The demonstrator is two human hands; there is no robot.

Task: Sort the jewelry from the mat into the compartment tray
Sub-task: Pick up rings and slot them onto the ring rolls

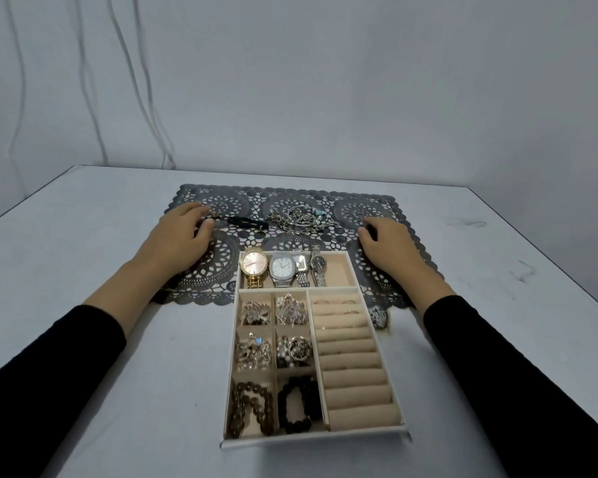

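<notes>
Left hand [183, 236], right hand [390, 243] on mat [228, 201], tray [290, 440]

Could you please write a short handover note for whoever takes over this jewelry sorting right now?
Left hand on the mat, fingertips at a black clip; grip unclear.
Right hand rests loosely curled on the mat, nothing seen in it.
Done: four watches and small compartments filled in the tray.
Left: clip, chain tangle, small rings.

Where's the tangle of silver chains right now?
Head view: the tangle of silver chains lies centrally on the mat, just beyond the tray and its watch row, between the left hand and the right hand, right of a black clip.
</notes>
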